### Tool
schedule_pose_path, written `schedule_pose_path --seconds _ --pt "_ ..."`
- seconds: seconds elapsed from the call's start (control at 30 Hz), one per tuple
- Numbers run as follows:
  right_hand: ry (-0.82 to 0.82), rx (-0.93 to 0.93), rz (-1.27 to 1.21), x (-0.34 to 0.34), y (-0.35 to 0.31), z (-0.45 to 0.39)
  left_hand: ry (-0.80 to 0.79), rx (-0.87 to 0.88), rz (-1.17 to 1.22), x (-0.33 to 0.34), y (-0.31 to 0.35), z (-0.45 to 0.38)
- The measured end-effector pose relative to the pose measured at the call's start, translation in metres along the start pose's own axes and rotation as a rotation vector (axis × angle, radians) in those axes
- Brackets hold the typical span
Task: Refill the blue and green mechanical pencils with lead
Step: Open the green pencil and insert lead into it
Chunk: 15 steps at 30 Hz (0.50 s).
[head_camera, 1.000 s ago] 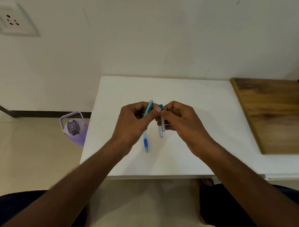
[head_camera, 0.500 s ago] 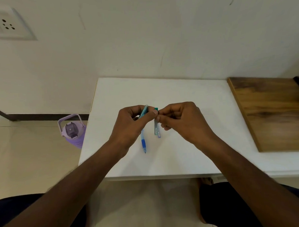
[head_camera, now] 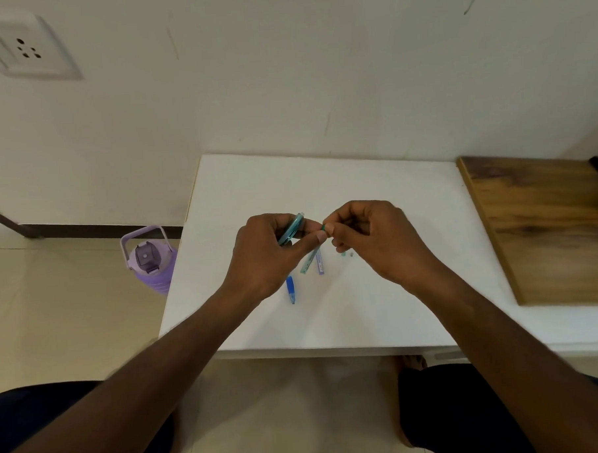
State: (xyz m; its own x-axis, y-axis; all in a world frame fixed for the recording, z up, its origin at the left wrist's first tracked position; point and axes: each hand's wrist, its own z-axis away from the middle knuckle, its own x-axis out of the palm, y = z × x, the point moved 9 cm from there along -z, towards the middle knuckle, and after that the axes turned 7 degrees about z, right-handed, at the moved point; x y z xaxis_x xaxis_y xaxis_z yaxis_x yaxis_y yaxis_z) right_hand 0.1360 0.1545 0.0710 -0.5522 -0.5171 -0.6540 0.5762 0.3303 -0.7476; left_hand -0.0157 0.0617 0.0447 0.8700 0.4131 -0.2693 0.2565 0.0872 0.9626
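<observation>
Here the left hand (head_camera: pixel 268 253) is curled shut around a slim teal-green plastic mechanical pencil (head_camera: pixel 292 229), held above the white rectangular table (head_camera: pixel 375 195). The right hand (head_camera: pixel 373 236) pinches a small green cap (head_camera: pixel 324 227) between thumb and forefinger, just beside the pencil's upper end. On the table below lie the blue-gripped mechanical pencil (head_camera: pixel 290 290) and a narrow clear lead tube (head_camera: pixel 319 261).
</observation>
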Motion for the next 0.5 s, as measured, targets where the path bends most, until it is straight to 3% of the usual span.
schedule_pose_path --seconds 0.1,0.2,0.27,0.33,0.4,0.5 --pt "-0.021 -0.009 0.063 0.007 0.0 -0.001 0.006 -0.003 -0.008 0.001 -0.002 0.0" --pt "0.131 0.076 -0.146 -0.019 0.008 -0.008 -0.016 -0.025 -0.033 0.004 -0.009 0.0" --pt "0.182 0.098 -0.121 -0.037 0.016 -0.008 0.01 -0.028 -0.007 -0.001 -0.01 0.0" --pt "0.079 0.118 0.132 -0.036 0.029 -0.007 0.04 -0.031 0.036 -0.006 -0.009 0.0" --pt "-0.133 0.167 0.402 -0.014 0.049 -0.002 0.06 -0.031 0.08 -0.01 -0.008 -0.001" --pt "-0.321 0.267 0.473 0.013 0.072 0.001 0.086 -0.058 0.139 -0.013 -0.009 -0.002"
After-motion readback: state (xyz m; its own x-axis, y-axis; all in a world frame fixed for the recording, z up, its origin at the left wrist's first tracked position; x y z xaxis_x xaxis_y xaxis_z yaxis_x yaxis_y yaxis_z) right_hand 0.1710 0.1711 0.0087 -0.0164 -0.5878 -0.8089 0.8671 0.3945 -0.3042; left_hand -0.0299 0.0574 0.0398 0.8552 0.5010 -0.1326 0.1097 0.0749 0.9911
